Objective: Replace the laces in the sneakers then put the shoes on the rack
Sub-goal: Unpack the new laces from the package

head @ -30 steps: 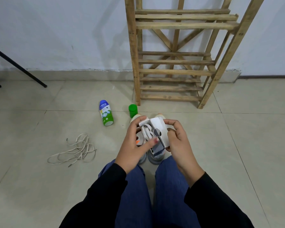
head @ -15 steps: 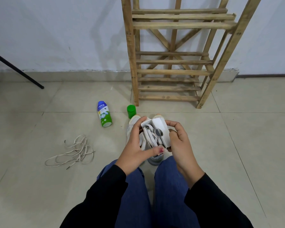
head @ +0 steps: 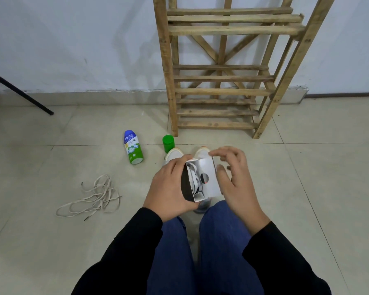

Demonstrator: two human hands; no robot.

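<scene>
Presently | step: unpacking replacements | left hand (head: 168,188) grips opened lace box (head: 209,179), white laces (head: 192,175) coiled inside | right hand (head: 234,179) loose beside flap, holding nothing | sneakers (head: 175,153) on floor (head: 307,188) beneath; rack (head: 222,90) bare | next, judged: pinch laces out.

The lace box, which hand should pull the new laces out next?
Probably right: the left hand grips the box, while the right hand holds nothing and hovers beside its open side, close to the laces.
</scene>
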